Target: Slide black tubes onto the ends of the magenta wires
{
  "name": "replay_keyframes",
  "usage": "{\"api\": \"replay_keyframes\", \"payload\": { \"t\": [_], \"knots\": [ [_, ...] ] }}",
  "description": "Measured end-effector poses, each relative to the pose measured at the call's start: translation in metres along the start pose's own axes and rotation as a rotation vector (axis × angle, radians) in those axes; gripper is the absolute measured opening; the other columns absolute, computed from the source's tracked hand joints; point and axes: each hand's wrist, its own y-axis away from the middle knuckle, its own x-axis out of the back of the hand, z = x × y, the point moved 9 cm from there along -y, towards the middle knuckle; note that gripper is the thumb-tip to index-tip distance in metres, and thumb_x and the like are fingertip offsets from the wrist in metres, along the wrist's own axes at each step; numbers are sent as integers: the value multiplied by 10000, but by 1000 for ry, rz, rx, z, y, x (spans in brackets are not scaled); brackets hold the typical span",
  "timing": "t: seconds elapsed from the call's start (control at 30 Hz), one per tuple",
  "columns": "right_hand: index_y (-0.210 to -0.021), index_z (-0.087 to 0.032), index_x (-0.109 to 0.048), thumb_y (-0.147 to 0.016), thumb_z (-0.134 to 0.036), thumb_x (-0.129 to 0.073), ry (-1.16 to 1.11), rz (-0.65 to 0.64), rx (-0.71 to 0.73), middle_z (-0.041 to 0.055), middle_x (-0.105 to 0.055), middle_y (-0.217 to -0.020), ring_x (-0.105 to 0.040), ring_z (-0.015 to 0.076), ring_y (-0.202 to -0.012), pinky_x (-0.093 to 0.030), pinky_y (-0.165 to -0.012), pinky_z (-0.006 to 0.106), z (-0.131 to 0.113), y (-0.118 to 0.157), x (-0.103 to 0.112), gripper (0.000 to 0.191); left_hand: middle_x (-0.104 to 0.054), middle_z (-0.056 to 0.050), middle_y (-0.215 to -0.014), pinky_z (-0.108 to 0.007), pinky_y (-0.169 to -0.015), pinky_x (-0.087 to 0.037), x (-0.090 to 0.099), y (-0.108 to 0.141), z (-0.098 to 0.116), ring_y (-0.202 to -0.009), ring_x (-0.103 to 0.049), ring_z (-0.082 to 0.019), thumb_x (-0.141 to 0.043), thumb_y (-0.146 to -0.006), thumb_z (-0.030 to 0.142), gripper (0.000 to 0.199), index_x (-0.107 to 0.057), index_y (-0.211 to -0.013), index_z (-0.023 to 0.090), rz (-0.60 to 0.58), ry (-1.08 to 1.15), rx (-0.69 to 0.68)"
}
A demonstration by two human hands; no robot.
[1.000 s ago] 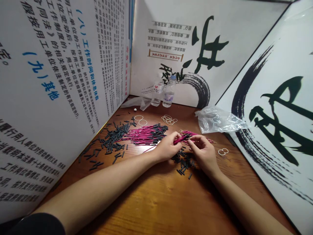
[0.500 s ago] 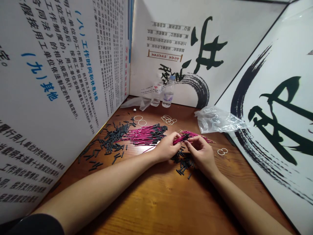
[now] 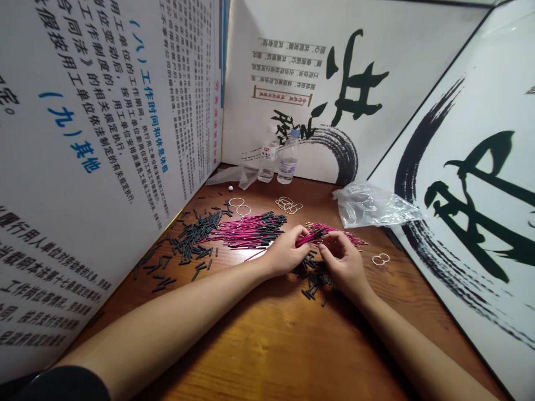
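My left hand (image 3: 288, 253) is closed around a small bundle of magenta wires (image 3: 307, 238) whose far ends carry black sleeves. Just right of those tips is my right hand (image 3: 345, 259), its fingers curled and the thumb slightly apart from them; I make out nothing between them. Below both hands lies a small heap of short black sleeves (image 3: 316, 281). Behind the right hand, magenta wires with bare, gold-coloured ends (image 3: 334, 229) are spread out. Left of my left hand rests a large pile of magenta wires with black ends (image 3: 251, 229).
More black sleeves (image 3: 194, 236) are scattered at the left. Pale rings (image 3: 288, 205) lie behind the wires, others (image 3: 380, 259) at the right. Two bottles (image 3: 287, 161) stand at the back by upright printed boards. A clear plastic bag (image 3: 371, 205) lies back right.
My right thumb has drawn back slightly from the tips of the bundle and from the index finger. The left hand keeps its hold on the wires, unmoved.
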Motion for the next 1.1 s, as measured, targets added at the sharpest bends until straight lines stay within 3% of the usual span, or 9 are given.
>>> {"api": "replay_keyframes", "payload": {
  "t": [0.43,0.7,0.93,1.1],
  "knots": [
    [-897,-210,-570,-869,-381,-563,-3,-52,-2,20,-609,-798,-557,155,-685,-436,-613,276,-2,0,-3,174,-540,1,-760,-236,-692,-391,-5,0,9,-716,-469,-118,-447,-858,177,112,-552,-835,142,-56,-18,-105],
    [-810,-219,-533,-832,-362,-581,-105,61,-59,-22,-534,-658,-499,134,-569,-414,-535,258,-1,-2,8,153,-480,22,-704,-229,-637,-354,-1,0,9,-667,-418,-109,-473,-839,170,65,-526,-803,153,-18,-56,-66],
    [-690,-219,-495,-760,-306,-647,-204,68,-71,35,-678,-778,-588,139,-608,-495,-596,285,-6,-2,7,188,-453,29,-698,-222,-619,-339,-2,0,14,-658,-398,-101,-465,-850,169,73,-516,-800,154,-27,-6,-95],
    [-728,-219,-535,-768,-361,-660,-190,68,-67,39,-680,-742,-633,170,-665,-533,-662,323,-6,-2,5,193,-471,22,-709,-227,-625,-341,-3,0,11,-667,-410,-106,-473,-850,194,76,-516,-800,156,-40,-19,-77]
  ]
}}
